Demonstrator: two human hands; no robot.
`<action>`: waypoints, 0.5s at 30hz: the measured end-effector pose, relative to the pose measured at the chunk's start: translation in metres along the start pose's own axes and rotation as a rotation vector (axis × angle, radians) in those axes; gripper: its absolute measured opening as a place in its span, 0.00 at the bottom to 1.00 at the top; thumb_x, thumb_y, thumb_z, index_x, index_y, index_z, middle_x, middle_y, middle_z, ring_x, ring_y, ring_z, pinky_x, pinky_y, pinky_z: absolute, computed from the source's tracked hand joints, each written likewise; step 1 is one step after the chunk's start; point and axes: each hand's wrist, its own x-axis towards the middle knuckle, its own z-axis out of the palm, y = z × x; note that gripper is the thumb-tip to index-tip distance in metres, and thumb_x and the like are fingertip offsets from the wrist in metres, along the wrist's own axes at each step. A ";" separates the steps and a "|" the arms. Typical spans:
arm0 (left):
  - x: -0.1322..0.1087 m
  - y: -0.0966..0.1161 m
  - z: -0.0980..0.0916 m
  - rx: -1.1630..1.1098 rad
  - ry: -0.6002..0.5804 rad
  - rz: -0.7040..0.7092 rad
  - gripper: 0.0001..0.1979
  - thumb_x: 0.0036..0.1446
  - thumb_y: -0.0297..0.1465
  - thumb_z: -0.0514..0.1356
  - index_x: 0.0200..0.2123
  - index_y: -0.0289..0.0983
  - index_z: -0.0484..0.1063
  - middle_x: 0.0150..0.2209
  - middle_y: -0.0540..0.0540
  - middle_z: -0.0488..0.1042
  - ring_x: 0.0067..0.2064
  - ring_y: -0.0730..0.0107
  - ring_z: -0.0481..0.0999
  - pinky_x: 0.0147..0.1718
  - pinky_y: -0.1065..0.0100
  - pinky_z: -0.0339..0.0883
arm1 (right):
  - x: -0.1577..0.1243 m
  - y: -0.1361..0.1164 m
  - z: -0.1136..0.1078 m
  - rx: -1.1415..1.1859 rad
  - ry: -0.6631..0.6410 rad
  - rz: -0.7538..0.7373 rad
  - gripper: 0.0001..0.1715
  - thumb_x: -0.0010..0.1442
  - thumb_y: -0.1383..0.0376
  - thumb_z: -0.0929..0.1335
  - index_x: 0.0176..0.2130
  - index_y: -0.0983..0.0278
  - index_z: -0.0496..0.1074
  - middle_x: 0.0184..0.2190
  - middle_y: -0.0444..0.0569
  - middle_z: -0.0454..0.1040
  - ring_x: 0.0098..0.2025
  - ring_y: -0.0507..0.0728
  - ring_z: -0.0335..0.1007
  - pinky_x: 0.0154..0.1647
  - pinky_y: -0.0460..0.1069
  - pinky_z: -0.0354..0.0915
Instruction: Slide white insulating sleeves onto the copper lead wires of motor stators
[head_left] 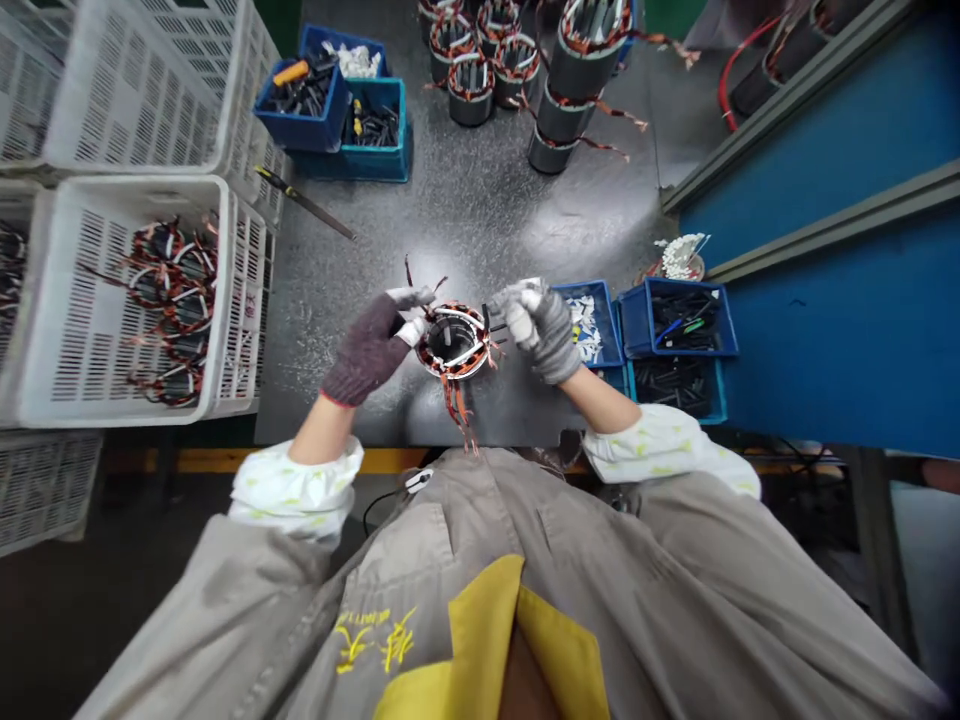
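Note:
A motor stator [452, 343] with copper windings and loose red-brown leads stands on the dark worktable [480, 210], right in front of me. My left hand [373, 343], in a dark knitted glove, grips the stator's left rim with its fingertips. My right hand [534, 325], in a grey glove, is closed at the stator's right rim, pinching something thin and dark that I cannot make out. The leads hang down over the table's near edge.
White slotted crates [71, 330] holding several wound stators stand at the left. Blue bins [679, 320] of small parts sit at the right, more blue bins [337, 100] at the back left. Several stators [517, 70] stand at the back. A blue panel wall [840, 250] closes the right side.

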 end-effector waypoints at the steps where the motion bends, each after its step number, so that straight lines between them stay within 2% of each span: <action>1: 0.000 0.001 -0.007 0.031 -0.142 0.000 0.24 0.71 0.41 0.63 0.67 0.46 0.78 0.58 0.41 0.86 0.54 0.51 0.87 0.52 0.55 0.82 | -0.009 -0.003 -0.005 -0.027 -0.081 -0.101 0.25 0.82 0.57 0.61 0.47 0.60 0.86 0.49 0.57 0.86 0.56 0.66 0.83 0.68 0.63 0.76; 3: 0.005 0.004 -0.012 0.181 -0.416 0.013 0.22 0.65 0.38 0.68 0.62 0.49 0.81 0.50 0.45 0.89 0.47 0.49 0.88 0.45 0.57 0.81 | -0.020 -0.016 -0.007 -0.114 -0.302 -0.254 0.23 0.81 0.57 0.64 0.52 0.60 0.88 0.53 0.58 0.87 0.57 0.67 0.82 0.68 0.65 0.75; 4: 0.008 0.007 -0.011 0.252 -0.496 0.017 0.19 0.63 0.37 0.69 0.58 0.49 0.83 0.46 0.45 0.89 0.45 0.47 0.88 0.43 0.57 0.80 | -0.022 -0.023 -0.005 -0.174 -0.412 -0.287 0.22 0.80 0.58 0.65 0.55 0.61 0.87 0.56 0.59 0.87 0.59 0.68 0.81 0.69 0.67 0.73; 6: 0.015 0.014 -0.007 0.256 -0.540 0.002 0.13 0.63 0.36 0.70 0.50 0.47 0.84 0.43 0.45 0.88 0.44 0.49 0.88 0.43 0.59 0.79 | -0.023 -0.038 0.000 -0.318 -0.547 -0.260 0.22 0.78 0.59 0.68 0.61 0.65 0.86 0.63 0.63 0.84 0.65 0.72 0.77 0.73 0.69 0.70; 8: 0.018 0.020 -0.008 0.023 -0.489 -0.048 0.12 0.65 0.39 0.71 0.49 0.44 0.84 0.42 0.45 0.87 0.40 0.55 0.86 0.41 0.60 0.79 | -0.021 -0.052 0.003 -0.444 -0.616 -0.191 0.25 0.77 0.60 0.70 0.65 0.69 0.84 0.66 0.66 0.81 0.69 0.74 0.73 0.76 0.71 0.66; 9: 0.017 0.020 -0.010 -0.147 -0.425 -0.089 0.14 0.66 0.41 0.71 0.51 0.43 0.83 0.42 0.45 0.87 0.37 0.59 0.84 0.38 0.61 0.79 | -0.019 -0.059 0.003 -0.491 -0.648 -0.161 0.25 0.77 0.60 0.71 0.65 0.69 0.84 0.67 0.67 0.81 0.70 0.75 0.72 0.76 0.70 0.65; 12: 0.011 0.007 -0.019 -0.526 -0.130 -0.241 0.21 0.67 0.45 0.70 0.58 0.42 0.81 0.44 0.44 0.86 0.28 0.68 0.77 0.27 0.64 0.74 | -0.009 -0.084 0.006 -0.627 -0.741 -0.054 0.24 0.78 0.58 0.69 0.63 0.68 0.85 0.65 0.65 0.82 0.69 0.75 0.73 0.74 0.69 0.66; 13: 0.009 0.000 -0.019 -0.566 -0.052 -0.280 0.23 0.66 0.46 0.71 0.58 0.41 0.79 0.44 0.44 0.85 0.27 0.69 0.77 0.26 0.65 0.74 | -0.003 -0.093 0.009 -0.674 -0.776 -0.016 0.24 0.78 0.58 0.69 0.62 0.68 0.86 0.63 0.65 0.83 0.68 0.76 0.74 0.73 0.69 0.67; 15: 0.005 -0.016 -0.012 -0.511 0.011 -0.300 0.24 0.63 0.46 0.73 0.57 0.41 0.78 0.42 0.45 0.84 0.31 0.65 0.81 0.30 0.64 0.78 | 0.010 -0.110 0.020 -0.755 -0.826 0.059 0.24 0.78 0.58 0.68 0.58 0.70 0.87 0.58 0.68 0.84 0.64 0.78 0.77 0.68 0.69 0.70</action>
